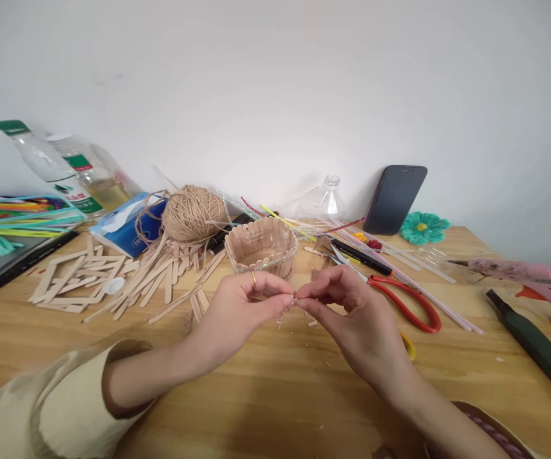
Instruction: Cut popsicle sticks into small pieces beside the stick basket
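Note:
My left hand (251, 306) and my right hand (351, 312) meet fingertip to fingertip above the middle of the table. Thumb and forefinger are pinched together on each; whatever lies between them is too small to make out. Just behind the fingers stands a small basket (256, 241) of wooden craft sticks, its rim edged with a silvery sparkly strand. Red-handled scissors (411, 303) lie to the right of my right hand, their blades partly hidden behind it. Part of a yellow object (407, 345) shows beside my right wrist.
Loose craft sticks (160, 274) and a ball of twine (193, 213) lie left. A phone (394, 199) leans on the wall near a teal flower (425, 227). A pink glue gun (537, 280) and a dark green tool (537, 347) are at right. Bottles (81, 167) stand back left.

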Motion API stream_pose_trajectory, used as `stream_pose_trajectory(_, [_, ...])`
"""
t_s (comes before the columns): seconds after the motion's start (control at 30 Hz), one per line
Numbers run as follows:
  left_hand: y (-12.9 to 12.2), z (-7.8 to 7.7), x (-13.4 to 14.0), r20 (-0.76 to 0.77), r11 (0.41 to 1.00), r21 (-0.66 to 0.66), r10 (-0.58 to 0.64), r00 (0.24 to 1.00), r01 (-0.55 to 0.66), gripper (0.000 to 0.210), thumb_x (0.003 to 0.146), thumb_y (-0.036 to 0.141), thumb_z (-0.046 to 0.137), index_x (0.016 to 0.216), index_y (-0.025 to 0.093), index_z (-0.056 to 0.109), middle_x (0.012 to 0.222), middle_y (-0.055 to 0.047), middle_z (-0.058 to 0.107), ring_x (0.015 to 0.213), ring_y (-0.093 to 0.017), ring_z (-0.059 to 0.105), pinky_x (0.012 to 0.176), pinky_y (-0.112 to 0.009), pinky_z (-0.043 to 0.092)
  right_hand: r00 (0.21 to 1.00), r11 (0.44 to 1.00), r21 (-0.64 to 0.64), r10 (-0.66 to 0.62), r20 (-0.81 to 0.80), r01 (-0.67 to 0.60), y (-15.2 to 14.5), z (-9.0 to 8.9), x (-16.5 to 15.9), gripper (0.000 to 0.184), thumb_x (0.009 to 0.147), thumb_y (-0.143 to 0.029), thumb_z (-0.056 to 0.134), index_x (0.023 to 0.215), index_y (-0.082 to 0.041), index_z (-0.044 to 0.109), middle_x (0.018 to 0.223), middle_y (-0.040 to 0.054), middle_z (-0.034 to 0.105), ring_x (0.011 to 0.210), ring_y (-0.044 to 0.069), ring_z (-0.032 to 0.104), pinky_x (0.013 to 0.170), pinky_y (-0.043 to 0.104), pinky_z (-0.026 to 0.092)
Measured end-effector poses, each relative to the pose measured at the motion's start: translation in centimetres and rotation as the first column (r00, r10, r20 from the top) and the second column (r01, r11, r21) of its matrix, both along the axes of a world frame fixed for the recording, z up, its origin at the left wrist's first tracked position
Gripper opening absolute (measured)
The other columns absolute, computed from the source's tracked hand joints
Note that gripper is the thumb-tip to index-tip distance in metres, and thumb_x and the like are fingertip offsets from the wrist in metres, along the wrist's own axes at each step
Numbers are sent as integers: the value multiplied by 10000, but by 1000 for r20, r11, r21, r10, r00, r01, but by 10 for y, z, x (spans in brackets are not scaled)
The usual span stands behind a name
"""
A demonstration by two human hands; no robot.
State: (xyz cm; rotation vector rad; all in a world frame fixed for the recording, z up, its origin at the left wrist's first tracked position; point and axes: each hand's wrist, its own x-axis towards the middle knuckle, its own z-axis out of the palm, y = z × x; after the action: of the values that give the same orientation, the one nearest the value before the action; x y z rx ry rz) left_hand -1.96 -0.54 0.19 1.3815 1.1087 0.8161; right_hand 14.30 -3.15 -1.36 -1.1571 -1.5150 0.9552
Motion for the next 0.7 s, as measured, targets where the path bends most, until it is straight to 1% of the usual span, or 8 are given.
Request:
stream_pose_trajectory(0.13, [-1,0,0,-25,999,49,-13,1000,14,92,684,231,640,748,171,668,734,-12,702,661,-144,611,623,-259,496,999,999,-28,-35,0,35,3,2,2,119,757,-223,651,754,-208,534,728,6,647,666,155,623,602,268,489])
stream_pose_trajectory(0.23, [-1,1,0,-42,995,101,-8,999,12,81,683,227,641,736,172,669,740,-14,706,671,-149,624,627,-258,508,998,998,-48,-34,44,36,5,3,2,81,763,-260,644,733,-199,600,680,2,641,606,144,587,542,248,462])
stream_pose_trajectory(0.3, [0,2,1,-38,993,115,5,999,-1,70,673,213,641,723,172,667,730,-13,706,666,-150,628,619,-256,515,997,998,-51,-29,76,33,4,4,1,101,775,-270,628,704,-198,634,641,-4,639,570,135,562,513,238,441])
stream_pose_trajectory(0.4, [1,2,2,-7,994,112,14,1000,-13,67,670,183,629,725,177,667,718,-4,705,668,-143,632,619,-245,521,995,999,-17,-34,95,36,3,4,0,86,779,-243,622,719,-202,668,655,-9,664,589,133,576,536,228,449])
stream_pose_trajectory(0.5, [3,1,3,24,995,97,11,1000,-13,70,674,175,631,734,178,666,725,-1,705,691,-141,639,654,-247,529,993,998,13,-59,98,58,2,4,-1,64,768,-207,624,743,-204,682,672,-9,682,596,135,596,542,223,464])
stream_pose_trajectory(0.7, [6,0,2,48,999,42,23,999,-25,63,653,163,654,715,171,666,714,-2,707,692,-145,647,675,-255,539,991,996,-2,-92,94,93,2,5,-3,75,749,-207,620,720,-202,689,658,-5,693,582,141,610,537,229,483])
